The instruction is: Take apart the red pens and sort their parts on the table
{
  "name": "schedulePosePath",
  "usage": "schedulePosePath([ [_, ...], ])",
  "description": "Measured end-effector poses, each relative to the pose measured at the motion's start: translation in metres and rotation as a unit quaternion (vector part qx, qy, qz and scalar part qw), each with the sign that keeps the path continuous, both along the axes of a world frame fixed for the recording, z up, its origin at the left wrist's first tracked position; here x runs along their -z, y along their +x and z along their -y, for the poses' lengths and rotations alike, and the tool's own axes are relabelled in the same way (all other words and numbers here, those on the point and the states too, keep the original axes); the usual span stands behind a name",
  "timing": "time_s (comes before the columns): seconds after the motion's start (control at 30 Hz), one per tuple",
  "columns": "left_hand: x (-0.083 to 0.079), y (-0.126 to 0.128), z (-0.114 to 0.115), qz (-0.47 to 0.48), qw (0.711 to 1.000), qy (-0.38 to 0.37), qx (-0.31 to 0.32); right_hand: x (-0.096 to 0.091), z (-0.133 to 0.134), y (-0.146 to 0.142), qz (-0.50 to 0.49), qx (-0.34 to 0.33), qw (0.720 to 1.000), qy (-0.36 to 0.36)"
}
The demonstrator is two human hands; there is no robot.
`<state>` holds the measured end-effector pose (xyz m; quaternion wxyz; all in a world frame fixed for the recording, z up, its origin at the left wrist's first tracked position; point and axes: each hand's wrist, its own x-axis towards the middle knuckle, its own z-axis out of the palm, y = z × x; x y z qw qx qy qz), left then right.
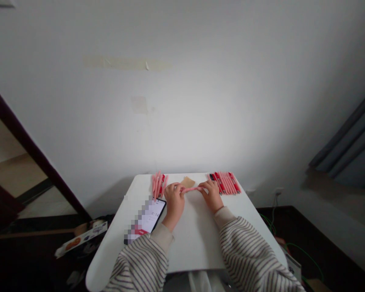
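Observation:
A pink pen [191, 189] lies level between my two hands above the white table [188, 235]. My left hand [174, 201] grips its left end and my right hand [211, 194] grips its right end. A small bunch of pink pens [158, 185] lies just beyond my left hand. A larger row of pink and red pens [225, 182] lies beside my right hand at the table's far right.
A phone [147, 220] with a lit screen lies at the left of the table by my left wrist. A tan scrap [188, 181] sits at the far edge between the pen groups. The wall stands right behind the table; clutter and cables lie on the floor around it.

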<state>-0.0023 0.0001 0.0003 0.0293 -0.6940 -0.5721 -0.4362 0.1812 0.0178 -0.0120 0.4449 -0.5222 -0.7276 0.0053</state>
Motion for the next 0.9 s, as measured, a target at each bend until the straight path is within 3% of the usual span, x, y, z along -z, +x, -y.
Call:
schedulePosePath([
  [0.43, -0.0012, 0.0011, 0.0009, 0.01, 1.0, 0.002, -0.024, -0.0029, 0.0025, -0.0001, -0.003, -0.017, 1.0, -0.012],
  [0.7, -0.0033, 0.0015, 0.001, 0.008, 1.0, 0.002, 0.021, 0.0005, -0.0001, 0.0, -0.001, -0.007, 1.0, -0.012],
  [0.9, -0.0005, -0.0004, -0.0003, 0.0, 1.0, -0.006, -0.01, -0.0012, 0.0008, 0.0002, -0.001, -0.013, 1.0, -0.025],
])
